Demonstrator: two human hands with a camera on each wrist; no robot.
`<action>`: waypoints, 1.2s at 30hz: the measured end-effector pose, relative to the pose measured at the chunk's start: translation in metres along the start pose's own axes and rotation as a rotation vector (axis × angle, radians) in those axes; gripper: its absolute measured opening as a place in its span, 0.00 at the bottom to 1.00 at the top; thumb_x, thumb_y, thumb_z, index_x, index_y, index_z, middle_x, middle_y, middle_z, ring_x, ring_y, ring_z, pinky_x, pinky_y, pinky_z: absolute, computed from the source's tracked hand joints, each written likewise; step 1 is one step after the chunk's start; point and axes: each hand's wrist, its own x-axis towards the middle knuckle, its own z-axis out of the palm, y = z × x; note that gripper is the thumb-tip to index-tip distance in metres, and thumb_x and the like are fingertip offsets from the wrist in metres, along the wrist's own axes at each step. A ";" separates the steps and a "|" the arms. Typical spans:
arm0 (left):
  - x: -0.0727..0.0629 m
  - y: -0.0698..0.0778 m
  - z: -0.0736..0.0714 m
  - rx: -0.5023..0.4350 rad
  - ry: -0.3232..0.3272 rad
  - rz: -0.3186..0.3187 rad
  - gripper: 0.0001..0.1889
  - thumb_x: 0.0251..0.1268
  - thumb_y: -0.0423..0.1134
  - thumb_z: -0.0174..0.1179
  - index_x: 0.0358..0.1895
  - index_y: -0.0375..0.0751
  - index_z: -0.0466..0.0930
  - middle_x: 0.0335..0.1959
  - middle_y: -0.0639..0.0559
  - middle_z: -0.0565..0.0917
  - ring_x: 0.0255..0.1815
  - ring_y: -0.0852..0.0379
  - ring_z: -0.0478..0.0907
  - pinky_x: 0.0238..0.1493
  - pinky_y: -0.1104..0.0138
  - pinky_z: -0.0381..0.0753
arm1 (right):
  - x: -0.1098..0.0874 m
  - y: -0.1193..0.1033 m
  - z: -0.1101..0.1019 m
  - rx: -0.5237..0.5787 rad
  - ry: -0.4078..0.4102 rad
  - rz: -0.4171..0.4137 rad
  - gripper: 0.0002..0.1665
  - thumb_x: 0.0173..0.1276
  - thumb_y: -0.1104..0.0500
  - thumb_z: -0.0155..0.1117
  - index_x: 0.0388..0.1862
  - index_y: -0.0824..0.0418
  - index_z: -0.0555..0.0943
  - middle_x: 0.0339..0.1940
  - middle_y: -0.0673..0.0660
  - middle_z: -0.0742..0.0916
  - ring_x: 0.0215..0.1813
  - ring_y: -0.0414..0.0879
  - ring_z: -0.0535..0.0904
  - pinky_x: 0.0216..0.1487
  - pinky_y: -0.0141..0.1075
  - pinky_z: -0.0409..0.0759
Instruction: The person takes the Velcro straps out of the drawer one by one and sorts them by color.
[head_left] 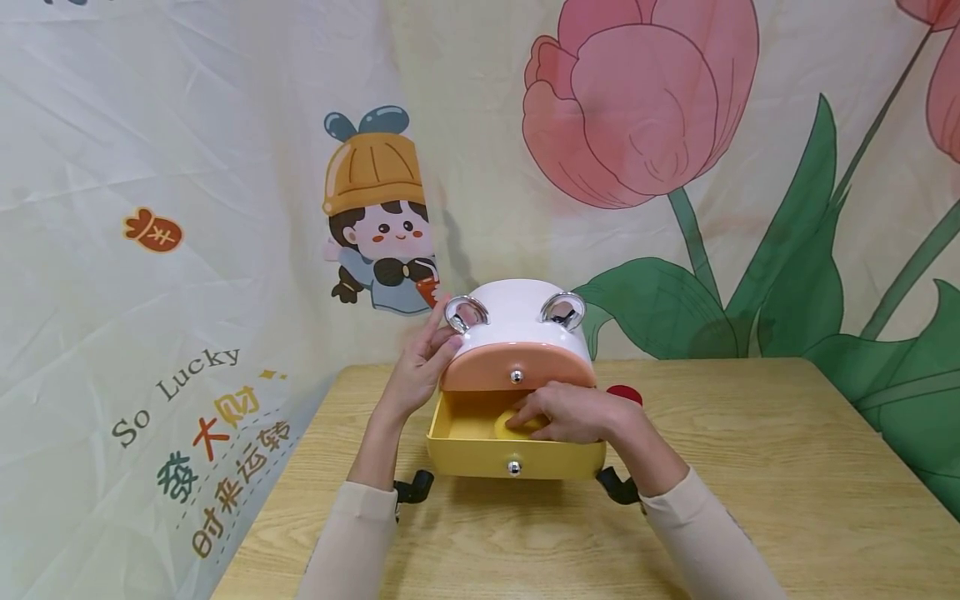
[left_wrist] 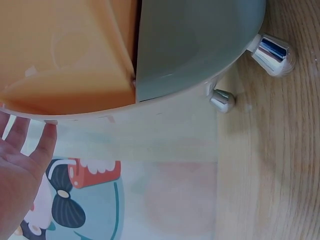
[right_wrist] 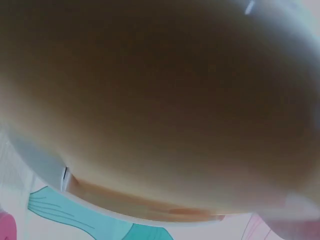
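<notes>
A small white chest (head_left: 517, 308) with two chrome ring ears stands on the table, its peach upper drawer (head_left: 480, 368) pushed in and its yellow lower drawer (head_left: 472, 457) pulled out. My left hand (head_left: 416, 371) rests against the chest's upper left side, fingers extended; in the left wrist view its fingertips (left_wrist: 47, 132) touch the rim. Inside the yellow drawer, my right hand (head_left: 573, 412) pinches a round yellow object (head_left: 504, 427), partly hidden by the fingers. The right wrist view is mostly filled by a blurred brownish surface (right_wrist: 150, 100); neither fingers nor object can be made out there.
A red round object (head_left: 625, 394) sits right of the chest, partly behind my right wrist. Chrome feet (left_wrist: 272, 55) carry the chest on the wooden table (head_left: 750, 467). A printed cloth (head_left: 480, 167) hangs behind the table. Black camera mounts (head_left: 414, 486) jut from both wrists.
</notes>
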 end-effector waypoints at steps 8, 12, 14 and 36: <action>-0.001 0.001 0.000 -0.001 -0.005 -0.006 0.35 0.80 0.52 0.56 0.81 0.83 0.50 0.73 0.47 0.78 0.70 0.44 0.79 0.71 0.49 0.76 | -0.003 -0.004 -0.004 0.054 -0.009 -0.004 0.22 0.75 0.57 0.67 0.67 0.53 0.84 0.67 0.50 0.85 0.72 0.44 0.78 0.71 0.39 0.78; -0.001 0.001 0.000 -0.004 -0.003 -0.007 0.35 0.80 0.52 0.56 0.81 0.83 0.50 0.73 0.46 0.77 0.70 0.44 0.79 0.71 0.49 0.76 | -0.005 -0.004 -0.005 0.084 0.001 -0.016 0.23 0.76 0.55 0.66 0.68 0.52 0.83 0.68 0.49 0.85 0.73 0.44 0.78 0.71 0.38 0.78; -0.001 0.002 0.000 -0.003 -0.004 -0.007 0.35 0.80 0.52 0.56 0.81 0.84 0.50 0.73 0.46 0.77 0.70 0.44 0.79 0.70 0.49 0.77 | -0.005 -0.003 -0.004 0.097 0.007 -0.027 0.23 0.76 0.54 0.66 0.68 0.52 0.83 0.68 0.49 0.85 0.72 0.43 0.78 0.70 0.37 0.78; -0.001 0.003 0.002 -0.003 0.002 -0.015 0.35 0.79 0.55 0.57 0.80 0.84 0.50 0.72 0.47 0.78 0.69 0.44 0.79 0.70 0.47 0.77 | -0.015 -0.003 -0.006 0.211 0.066 -0.071 0.22 0.78 0.49 0.63 0.68 0.50 0.83 0.70 0.50 0.83 0.72 0.45 0.78 0.68 0.38 0.80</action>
